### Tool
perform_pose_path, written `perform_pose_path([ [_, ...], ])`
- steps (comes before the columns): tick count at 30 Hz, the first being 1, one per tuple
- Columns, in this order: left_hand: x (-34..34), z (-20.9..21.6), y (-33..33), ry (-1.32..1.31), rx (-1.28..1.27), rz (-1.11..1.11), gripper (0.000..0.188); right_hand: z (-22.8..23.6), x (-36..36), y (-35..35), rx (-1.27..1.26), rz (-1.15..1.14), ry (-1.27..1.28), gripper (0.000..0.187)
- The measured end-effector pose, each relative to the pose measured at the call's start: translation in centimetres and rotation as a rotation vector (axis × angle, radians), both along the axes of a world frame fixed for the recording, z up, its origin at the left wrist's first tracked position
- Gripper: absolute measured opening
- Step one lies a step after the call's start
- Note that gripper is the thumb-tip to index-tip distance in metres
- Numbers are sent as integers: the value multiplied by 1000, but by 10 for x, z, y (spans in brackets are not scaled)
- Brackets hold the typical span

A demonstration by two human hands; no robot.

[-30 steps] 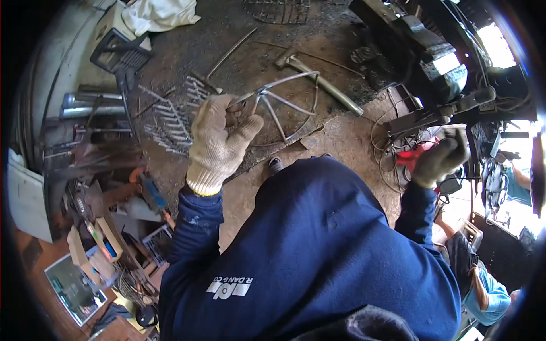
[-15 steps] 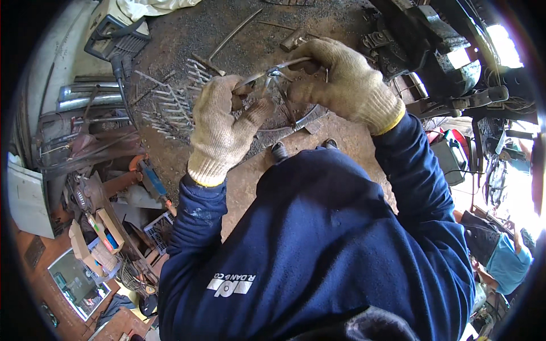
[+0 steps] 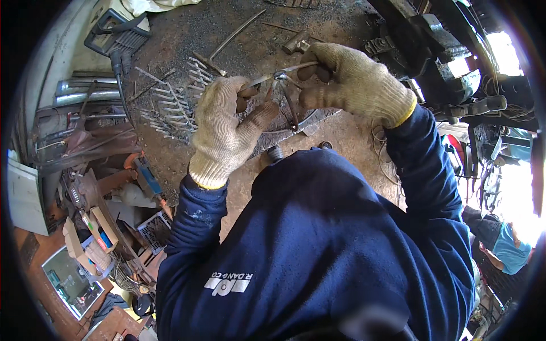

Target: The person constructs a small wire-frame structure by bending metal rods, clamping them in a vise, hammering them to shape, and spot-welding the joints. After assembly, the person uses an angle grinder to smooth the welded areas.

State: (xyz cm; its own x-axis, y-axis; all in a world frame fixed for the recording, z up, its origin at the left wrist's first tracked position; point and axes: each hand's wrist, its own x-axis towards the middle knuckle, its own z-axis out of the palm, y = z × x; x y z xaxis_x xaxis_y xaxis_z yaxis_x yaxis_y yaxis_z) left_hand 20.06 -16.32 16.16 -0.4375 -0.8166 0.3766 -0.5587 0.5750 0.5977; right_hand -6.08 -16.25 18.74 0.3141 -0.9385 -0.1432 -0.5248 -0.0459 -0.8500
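Observation:
Both my hands wear off-white knit gloves with yellow cuff edges and darkened fingertips. Between them, raised above the ground, is a thin metal strip or rod assembly [image 3: 280,74] with a joint near its middle; its exact kind is unclear. My left hand [image 3: 223,128] pinches its left end between thumb and fingers. On the right end, the fingers of my right hand [image 3: 364,85] are closed. Thin dark rods [image 3: 290,105] show below the joint; whether they belong to the piece or lie behind it, I cannot tell.
On the dirt floor lie a hammer [image 3: 297,42], a long-handled tool [image 3: 234,37] and toothed metal racks [image 3: 173,108]. A blue and orange power tool [image 3: 148,177] sits at left, below metal pipes [image 3: 88,99]. Heavy machinery [image 3: 435,45] stands upper right; another person [image 3: 508,248] is lower right.
My right hand has shifted slightly right and down, still on the strip. The left hand stays nearly in place. The view has moved a little, showing a thin cable loop on the floor at right.

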Motion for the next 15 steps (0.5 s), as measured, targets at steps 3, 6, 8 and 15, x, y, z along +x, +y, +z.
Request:
perform_pose_path([
  [3, -1, -2, 0, 36, 15, 6, 47, 5, 3, 2, -40, -10, 94, 53],
  [6, -1, -4, 1, 43, 49, 13, 50, 3, 4, 1, 21, -19, 97, 54],
  [8, 0, -3, 1, 32, 54, 9, 52, 3, 4, 1, 41, -19, 81, 55],
  [15, 8, 2, -5, -6, -30, -102, 64, 5, 5, -1, 17, -12, 75, 54],
])
